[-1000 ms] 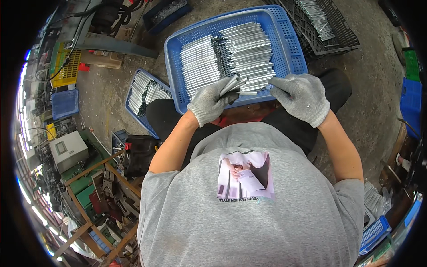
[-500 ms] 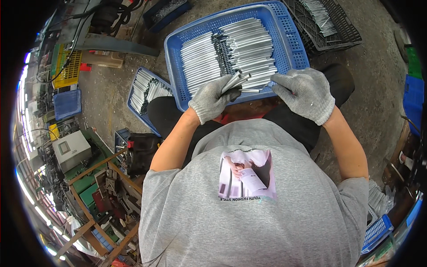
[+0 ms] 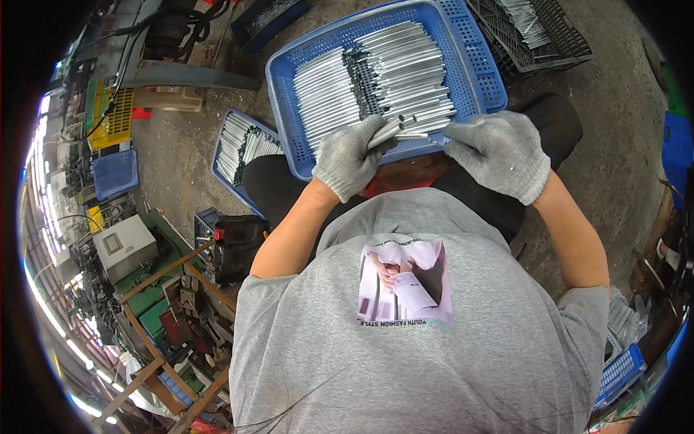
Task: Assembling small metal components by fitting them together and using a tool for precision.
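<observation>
My left hand, in a grey knit glove, is closed around a few short silver metal tubes, their open ends pointing up and to the right. Just right of them, my gloved right hand has its index finger and thumb drawn together close to the tube ends. Whatever its fingertips grip, if anything, is hidden. Both hands are over the near edge of a large blue perforated basket. Inside it, many silver tubes lie side by side in two stacks.
A smaller blue tray of tubes sits on the floor to the left. Beyond the basket's right side is a black crate with more tubes. A dark blue bin stands at the back. Machine parts and a grey box are at left.
My left hand has shifted slightly right with its tubes, and their ends now point more to the right. My right hand stays near the basket's near right corner.
</observation>
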### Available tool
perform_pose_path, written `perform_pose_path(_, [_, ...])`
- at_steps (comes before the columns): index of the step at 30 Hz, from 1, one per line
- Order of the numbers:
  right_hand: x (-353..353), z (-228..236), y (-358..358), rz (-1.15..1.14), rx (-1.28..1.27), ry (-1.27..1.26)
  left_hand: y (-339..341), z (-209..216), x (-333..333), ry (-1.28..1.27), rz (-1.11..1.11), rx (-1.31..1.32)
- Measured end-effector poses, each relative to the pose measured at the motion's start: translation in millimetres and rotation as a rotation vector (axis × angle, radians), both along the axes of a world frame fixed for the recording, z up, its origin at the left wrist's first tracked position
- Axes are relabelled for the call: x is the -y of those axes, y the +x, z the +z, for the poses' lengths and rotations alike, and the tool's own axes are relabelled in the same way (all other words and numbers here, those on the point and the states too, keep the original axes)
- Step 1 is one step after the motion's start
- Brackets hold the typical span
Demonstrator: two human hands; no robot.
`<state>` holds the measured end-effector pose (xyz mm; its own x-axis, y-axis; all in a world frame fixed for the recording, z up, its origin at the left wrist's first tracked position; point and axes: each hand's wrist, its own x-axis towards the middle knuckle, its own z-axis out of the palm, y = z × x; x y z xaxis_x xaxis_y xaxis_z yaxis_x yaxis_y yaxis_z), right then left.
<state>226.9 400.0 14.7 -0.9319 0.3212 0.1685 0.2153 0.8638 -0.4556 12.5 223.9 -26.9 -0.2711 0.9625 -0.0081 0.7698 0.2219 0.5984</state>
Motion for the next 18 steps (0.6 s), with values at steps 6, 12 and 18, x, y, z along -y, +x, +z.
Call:
perform_pose_path(6, [-7.5,-6.1,-3.3,-0.102,0.133,0.054,3.6,4.4,-2.4,0.106,-0.059,-0.157])
perform_pose_path(12, [-6.0,-13.2,-0.1,-0.084,0.160,0.013,5.4,-0.3,-4.4,0.090,-0.029,-0.138])
perform_pose_path(18, [-9.1,-7.8,-3.5,-0.136,0.178,-0.133,2.7,-1.4,-5.6,0.152,-0.058,-0.131])
